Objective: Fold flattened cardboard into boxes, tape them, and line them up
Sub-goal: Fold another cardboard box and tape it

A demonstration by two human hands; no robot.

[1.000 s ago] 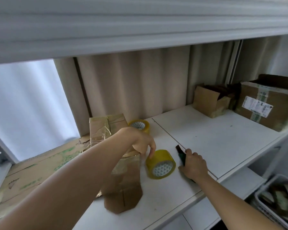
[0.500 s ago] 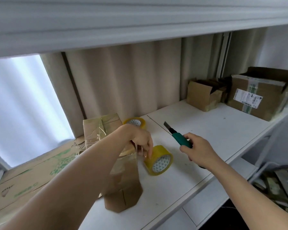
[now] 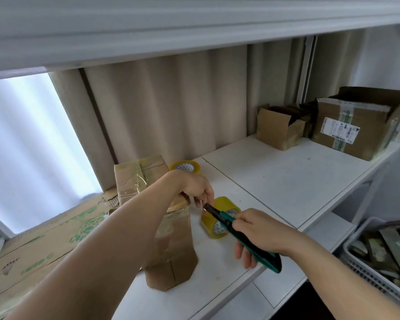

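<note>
Far left, flattened cardboard printed in green, lying against the wall end of the shelf, lettering too blurred to read, not yet folded by the look of it. Beside it, a narrow brown box standing on the white shelf, glossy tape across its upper faces, seemingly mid-sealing. Left hand at the top of that box, fingers curled and pinching something near the blade tip, probably a tape end, though too small to confirm. Behind the wrist, a spare yellow tape roll near the curtain. Just right of the box, a second yellow tape roll on its side, touching the shelf. Over it, a green-handled utility knife, blade pointed toward the left hand, handle wrapped firmly by the right hand. Judged stage: tape about to be cut on one box, with flat stock left to fold. Farther right, well apart, a small open carton and a larger taped carton with a white shipping label, barcode visible, text illegible; possibly the start of a line-up, not certain. Bottom right, a grey basket of scraps below shelf level.
</note>
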